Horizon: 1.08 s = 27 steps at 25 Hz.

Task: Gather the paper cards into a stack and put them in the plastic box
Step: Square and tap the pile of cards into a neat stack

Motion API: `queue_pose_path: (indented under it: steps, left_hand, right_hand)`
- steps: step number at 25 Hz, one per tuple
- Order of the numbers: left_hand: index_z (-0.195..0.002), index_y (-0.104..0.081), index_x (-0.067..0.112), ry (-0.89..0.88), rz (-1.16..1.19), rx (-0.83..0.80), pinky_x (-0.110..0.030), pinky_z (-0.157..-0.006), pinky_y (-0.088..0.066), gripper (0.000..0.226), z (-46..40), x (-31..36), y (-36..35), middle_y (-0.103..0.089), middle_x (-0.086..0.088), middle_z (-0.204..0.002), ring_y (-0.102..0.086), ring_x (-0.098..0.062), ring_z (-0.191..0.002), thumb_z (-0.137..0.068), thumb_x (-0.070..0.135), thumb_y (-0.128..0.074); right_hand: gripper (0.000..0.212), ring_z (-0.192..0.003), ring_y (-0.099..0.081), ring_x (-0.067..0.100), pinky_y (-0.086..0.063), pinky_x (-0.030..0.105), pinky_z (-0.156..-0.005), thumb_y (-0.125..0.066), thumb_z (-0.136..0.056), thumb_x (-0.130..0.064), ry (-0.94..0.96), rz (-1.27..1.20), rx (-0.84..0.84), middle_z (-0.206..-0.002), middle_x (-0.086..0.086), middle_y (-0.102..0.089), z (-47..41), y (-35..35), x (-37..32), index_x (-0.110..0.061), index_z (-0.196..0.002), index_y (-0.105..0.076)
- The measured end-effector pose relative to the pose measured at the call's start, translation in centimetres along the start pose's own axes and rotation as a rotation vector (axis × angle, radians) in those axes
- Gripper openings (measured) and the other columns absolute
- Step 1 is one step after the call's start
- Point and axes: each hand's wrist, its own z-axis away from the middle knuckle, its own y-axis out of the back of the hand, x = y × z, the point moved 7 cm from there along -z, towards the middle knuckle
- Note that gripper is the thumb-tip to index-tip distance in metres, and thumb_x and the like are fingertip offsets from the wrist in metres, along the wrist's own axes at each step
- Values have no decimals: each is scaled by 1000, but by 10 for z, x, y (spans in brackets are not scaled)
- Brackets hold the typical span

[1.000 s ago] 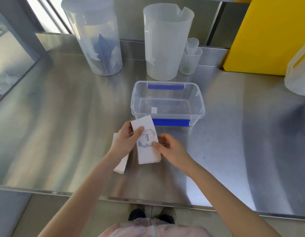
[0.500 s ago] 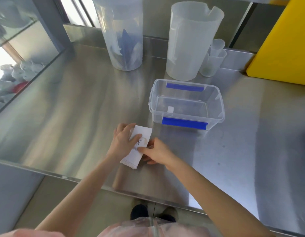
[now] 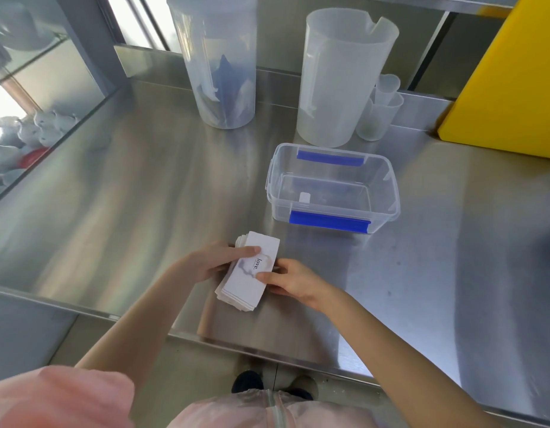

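A stack of white paper cards (image 3: 247,282) lies tilted on the steel table near its front edge; the top card reads "love". My left hand (image 3: 213,262) grips the stack's left side, thumb on top. My right hand (image 3: 290,278) pinches the right edge. The clear plastic box (image 3: 332,168) with blue clips stands open, up and to the right of the stack, with only a small white label on its bottom.
Behind the box stand a tall clear jug (image 3: 219,63) holding blue and white items, a translucent pitcher (image 3: 338,78) and small measuring cups (image 3: 380,109). A yellow board (image 3: 508,88) leans at the back right. The table's front edge (image 3: 267,350) runs just below my hands.
The loose card and the separate pile have come together into one stack held by both hands. The view has shifted, so the box now sits to the right.
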Motion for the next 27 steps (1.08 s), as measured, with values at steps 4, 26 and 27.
queue_pose_path:
  steps: [4,26,27]
  left_hand:
    - [-105,-58,-2,14,-11,-37,-17,-61,-53,40,2,3,-11,-70,-8,-90,-69,-15,-73,-80,28,-62]
    - [-136,-27,16,-502,-670,-17,-34,-106,-33,91,-12,31,-89,-47,2,-129,-40,-19,-122,-62,34,-77]
    - [-138,-23,16,-488,-738,12,-37,-108,-30,94,-17,25,-92,-44,-1,-134,-37,-21,-123,-63,37,-76]
  right_hand:
    - [24,-102,-60,16,-51,22,-90,-61,-82,-10,32,-31,-64,-114,6,-61,8,3,3,-17,-105,-57]
    - [90,-122,-32,31,-19,44,-110,-65,-70,-34,189,1251,416,-129,13,-35,74,91,-13,-29,-139,-8]
    - [91,-124,-30,31,-16,46,-111,-65,-72,-32,154,1279,443,-131,15,-33,70,88,-4,-27,-140,-5]
